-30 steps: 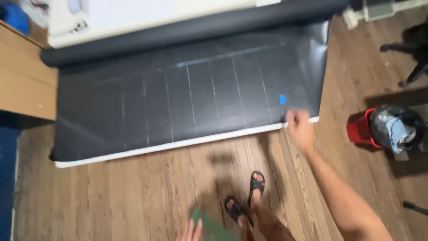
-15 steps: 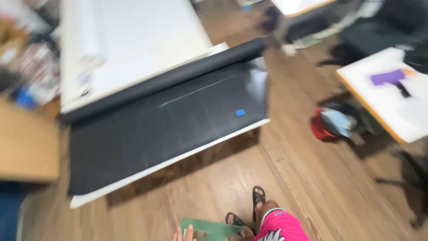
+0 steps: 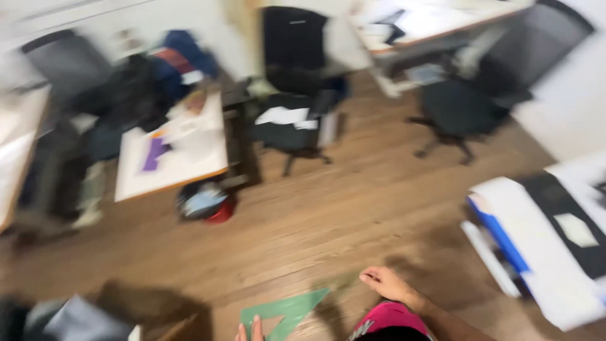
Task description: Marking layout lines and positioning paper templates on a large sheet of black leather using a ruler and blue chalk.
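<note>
The picture is blurred by motion. My left hand shows only its fingertips at the bottom edge, and it holds a flat green set-square triangle over the wooden floor. My right hand hangs to the right of the triangle with its fingers curled in and nothing in it. A pink garment on my body shows just below that hand.
A black office chair and a second one stand further off. A white table with a purple piece is on the left, a red and grey object beneath it. A white board with a blue edge lies at right.
The view has swung away from the black gridded sheet on the floor to the room's chairs and tables. My right hand has left the sheet's corner. The green triangle stays in my left hand.
</note>
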